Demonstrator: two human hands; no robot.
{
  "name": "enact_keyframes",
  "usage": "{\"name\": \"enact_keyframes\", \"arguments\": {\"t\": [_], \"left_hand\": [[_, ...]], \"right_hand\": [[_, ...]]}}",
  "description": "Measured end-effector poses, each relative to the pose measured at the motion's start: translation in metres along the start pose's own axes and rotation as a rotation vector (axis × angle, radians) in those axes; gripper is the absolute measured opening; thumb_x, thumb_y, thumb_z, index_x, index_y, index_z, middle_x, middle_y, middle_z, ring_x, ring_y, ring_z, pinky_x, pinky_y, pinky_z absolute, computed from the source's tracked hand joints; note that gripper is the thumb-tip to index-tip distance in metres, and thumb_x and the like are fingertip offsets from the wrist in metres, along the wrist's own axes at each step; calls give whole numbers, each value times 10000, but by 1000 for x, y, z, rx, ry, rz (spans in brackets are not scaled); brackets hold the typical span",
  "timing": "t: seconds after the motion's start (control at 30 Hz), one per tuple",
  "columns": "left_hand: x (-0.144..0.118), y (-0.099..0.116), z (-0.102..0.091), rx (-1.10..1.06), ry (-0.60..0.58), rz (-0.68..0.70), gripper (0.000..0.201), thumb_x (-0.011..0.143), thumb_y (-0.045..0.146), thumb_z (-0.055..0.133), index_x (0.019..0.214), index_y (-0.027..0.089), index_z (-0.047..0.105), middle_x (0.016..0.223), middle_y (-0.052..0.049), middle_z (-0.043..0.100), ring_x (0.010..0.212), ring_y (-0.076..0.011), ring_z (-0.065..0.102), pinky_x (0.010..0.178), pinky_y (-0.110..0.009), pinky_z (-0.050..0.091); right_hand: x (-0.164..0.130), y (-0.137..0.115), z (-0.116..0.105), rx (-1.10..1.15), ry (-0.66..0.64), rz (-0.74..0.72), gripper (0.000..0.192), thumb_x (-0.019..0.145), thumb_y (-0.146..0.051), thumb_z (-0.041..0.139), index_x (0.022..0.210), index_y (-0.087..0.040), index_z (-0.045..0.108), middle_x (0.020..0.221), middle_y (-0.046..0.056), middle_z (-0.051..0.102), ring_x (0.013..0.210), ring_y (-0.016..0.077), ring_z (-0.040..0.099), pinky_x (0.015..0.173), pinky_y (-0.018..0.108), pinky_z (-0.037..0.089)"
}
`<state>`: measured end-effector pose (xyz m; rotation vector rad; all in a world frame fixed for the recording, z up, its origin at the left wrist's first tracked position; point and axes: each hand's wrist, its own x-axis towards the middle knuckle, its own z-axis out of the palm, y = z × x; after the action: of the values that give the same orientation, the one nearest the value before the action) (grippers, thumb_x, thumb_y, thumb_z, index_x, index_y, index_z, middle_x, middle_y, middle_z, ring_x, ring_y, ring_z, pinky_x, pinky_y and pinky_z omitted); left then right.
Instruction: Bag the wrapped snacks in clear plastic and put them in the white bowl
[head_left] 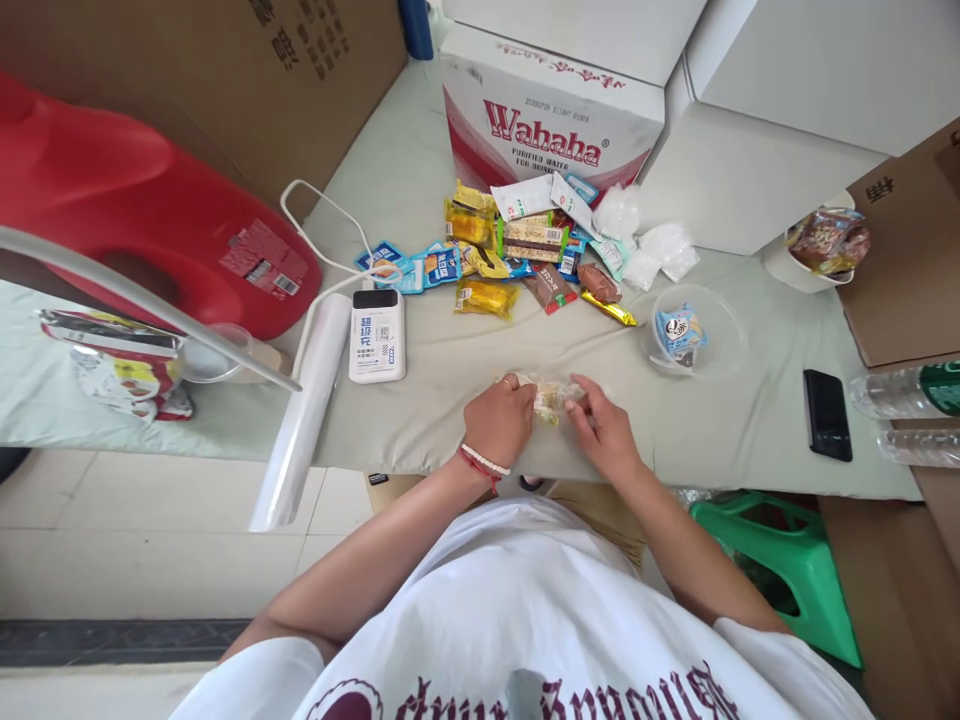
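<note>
A small yellowish snack in clear crinkled wrap (551, 400) is between my two hands, near the table's front edge. My left hand (500, 418) is closed on the left side of the wrap, its fingers curled. At the other side, my right hand (606, 428) has its thumb and index finger against the wrap, gripping its edge. A pile of packaged snacks lies beyond my hands, including a yellow packet (486, 298), a brown packet (551, 287) and a green-edged bar (531, 240). A clear round tub (720, 350) with a blue packet (681, 330) inside stands to the right.
A white power bank (377, 340) and a roll of clear film (304, 410) lie left, near a large red jug (150, 190). Behind the snacks stands a Wahaha box (547, 110). At right are a black phone (827, 415) and plastic bottles (892, 392).
</note>
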<state>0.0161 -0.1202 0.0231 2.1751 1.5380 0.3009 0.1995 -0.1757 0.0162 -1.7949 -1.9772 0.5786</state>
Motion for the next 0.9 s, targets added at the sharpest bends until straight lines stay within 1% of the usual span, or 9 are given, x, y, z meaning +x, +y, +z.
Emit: {"name": "enact_keyframes", "arguments": {"t": [0.13, 0.2, 0.27, 0.37, 0.47, 0.57, 0.7, 0.8, 0.9], "left_hand": [[0, -6, 2, 54, 179, -83, 410, 907, 409, 684, 1281, 242, 696, 1199, -148, 652, 1163, -344, 580, 919, -458, 473], [2, -10, 2, 53, 211, -151, 568, 824, 465, 772, 1304, 186, 654, 1278, -179, 622, 1237, -375, 543, 1014, -503, 448], [4, -13, 5, 52, 160, -155, 491, 818, 503, 768, 1165, 168, 674, 1204, -173, 647, 1219, -378, 558, 1044, -516, 438], [5, -10, 12, 7, 134, -132, 354, 857, 476, 714, 1041, 186, 628, 1079, -138, 655, 1111, -353, 609, 979, -497, 476], [2, -6, 18, -140, 236, -140, 299, 878, 383, 650, 1081, 180, 567, 1102, -141, 619, 1003, -310, 629, 854, -442, 522], [-5, -4, 18, -350, 332, -26, 374, 822, 298, 648, 1158, 166, 550, 1120, -135, 587, 991, -285, 618, 833, -428, 546], [-22, 7, 7, -688, 240, 248, 568, 830, 244, 635, 1373, 190, 479, 1126, -94, 600, 988, -235, 642, 882, -413, 576], [-32, 17, -1, -865, 113, 369, 637, 849, 208, 637, 1450, 236, 430, 1272, -113, 594, 1134, -242, 658, 974, -426, 579], [-36, 10, -6, -912, 84, 355, 564, 859, 213, 658, 1395, 251, 485, 1295, -110, 578, 1154, -244, 668, 955, -418, 597]], "right_hand": [[1, 14, -2, -263, 162, 242, 397, 950, -362, 604, 1290, -173, 684, 1252, 215, 572, 1194, 391, 495, 1014, 572, 453], [2, 14, -7, -257, 180, 227, 253, 923, -326, 622, 1094, -178, 735, 1389, 223, 504, 1267, 397, 463, 1050, 573, 435], [4, 6, -13, -173, 151, 207, 195, 938, -296, 578, 1020, -188, 718, 1350, 200, 541, 1186, 344, 541, 1006, 505, 479], [10, -16, -12, 4, 84, 130, 239, 984, -265, 478, 1084, -208, 688, 1069, 125, 650, 970, 268, 628, 893, 412, 531], [16, -34, 0, 160, 102, 0, 301, 1013, -236, 417, 1155, -211, 681, 1084, 117, 665, 1030, 246, 645, 947, 389, 537], [15, -37, 11, 315, 138, -53, 327, 1037, -365, 473, 1268, -213, 648, 1270, 147, 634, 1204, 247, 615, 1063, 412, 511], [1, -28, 11, 513, 116, -18, 464, 999, -519, 574, 1358, -226, 595, 1322, 132, 642, 1249, 256, 609, 1094, 429, 498], [-9, -13, -10, 590, 210, 109, 410, 1013, -525, 549, 1309, -249, 612, 1242, 91, 694, 1159, 230, 657, 1054, 397, 522], [-10, 24, -62, 553, 475, 272, 484, 954, -555, 630, 1343, -274, 566, 1283, 88, 677, 1146, 231, 667, 969, 378, 572]]}}
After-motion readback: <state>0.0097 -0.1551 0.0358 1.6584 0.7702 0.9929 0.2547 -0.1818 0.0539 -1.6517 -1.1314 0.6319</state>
